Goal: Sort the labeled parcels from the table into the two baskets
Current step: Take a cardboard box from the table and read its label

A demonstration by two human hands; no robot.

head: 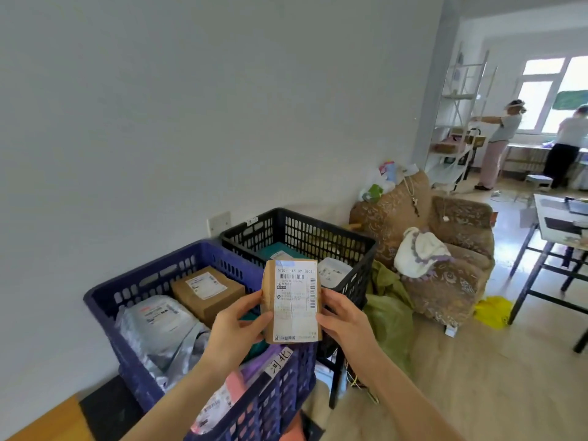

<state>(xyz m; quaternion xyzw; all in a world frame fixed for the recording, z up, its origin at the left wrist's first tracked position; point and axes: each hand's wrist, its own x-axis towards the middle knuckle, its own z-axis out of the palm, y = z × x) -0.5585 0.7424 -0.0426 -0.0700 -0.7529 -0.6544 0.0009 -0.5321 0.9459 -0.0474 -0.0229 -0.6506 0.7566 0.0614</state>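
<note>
- A pale wall (191, 122) is backing a home room with wood flooring; a patterned armchair (445, 249) is standing to the right, and two people are working at shelves far behind.
- Two baskets are sitting side by side against the wall: a blue basket (105, 297) on the left and a black basket (318, 224) just right of it and farther back, both already holding parcels.
- A brown parcel (291, 300) is being held upright in the air, its long axis vertical and its label facing the camera.
- The left hand (238, 329) is gripping the parcel's left edge, thumb across the front; the right hand (346, 319) is pinching its right edge.
- The parcel is hovering over the blue basket's near right corner, with the black basket just behind it, so either drop looks like a short one.
- Judging by the pose, the label is being read before a basket is chosen.
</note>
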